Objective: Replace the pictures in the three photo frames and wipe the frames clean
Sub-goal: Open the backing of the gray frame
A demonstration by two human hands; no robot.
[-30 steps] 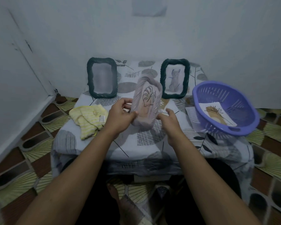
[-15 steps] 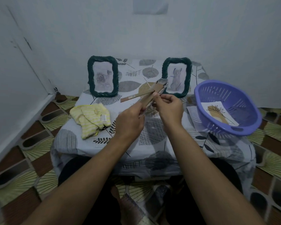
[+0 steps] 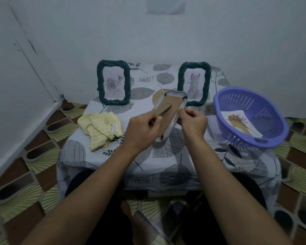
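Note:
I hold a pale pink photo frame [image 3: 172,101] above the table's middle, its brown cardboard back facing me and tilted away. My left hand [image 3: 141,131] grips its near left edge. My right hand [image 3: 193,121] has curled fingers pinching at the frame's right edge, near a small black tab. Two dark green frames stand upright at the back: the left frame [image 3: 113,82] shows a rose picture, the right frame [image 3: 193,84] a cat drawing. A yellow striped cloth [image 3: 100,128] lies on the table at the left.
A purple plastic basket [image 3: 249,117] sits at the table's right with a printed picture [image 3: 240,123] inside. The small table [image 3: 166,154] wears a leaf-patterned cover and stands against a pale wall. Patterned floor tiles surround it.
The pink frame went from front-facing and upright to turned over, its cardboard back now toward me. Both hands shifted along its edges, the right one moving to the right edge.

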